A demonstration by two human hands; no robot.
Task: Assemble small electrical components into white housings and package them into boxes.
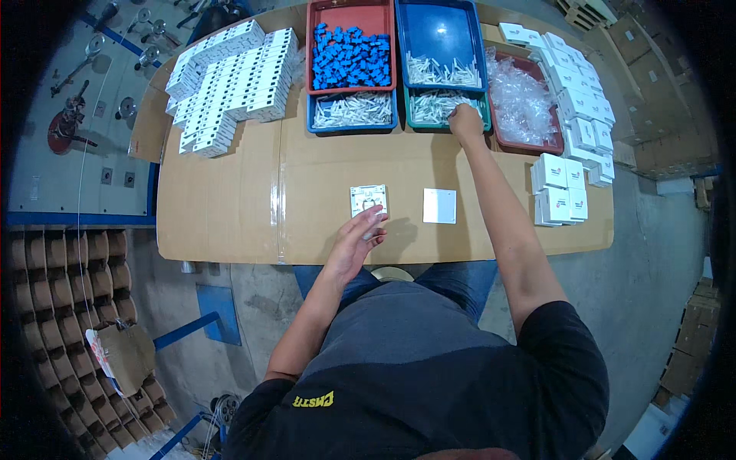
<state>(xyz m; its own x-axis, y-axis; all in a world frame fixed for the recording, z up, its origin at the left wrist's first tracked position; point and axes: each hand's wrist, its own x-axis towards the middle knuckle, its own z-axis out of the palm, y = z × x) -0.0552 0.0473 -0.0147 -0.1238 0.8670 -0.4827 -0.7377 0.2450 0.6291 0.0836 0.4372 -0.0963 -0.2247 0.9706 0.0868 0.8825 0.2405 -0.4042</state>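
My left hand (358,239) hovers at the near edge of a white square frame piece (369,193), fingers loosely curled and apart. The fingertips overlap the piece's lower right corner; I cannot tell if they touch it. A plain white square plate (440,206) lies flat to the right of it. My right arm stretches forward, and my right hand (466,123) is closed over the right end of a green tray (418,125) of small white slender parts (437,106). What its fingertips hold, if anything, is hidden.
Cardboard covers the table (222,207). White boxy units (241,80) are stacked back left. A red tray (312,46) holds blue parts; blue trays (437,31) hold white ones. Clear plastic bags (523,100) fill a dark red tray. White boxes (560,188) line the right side.
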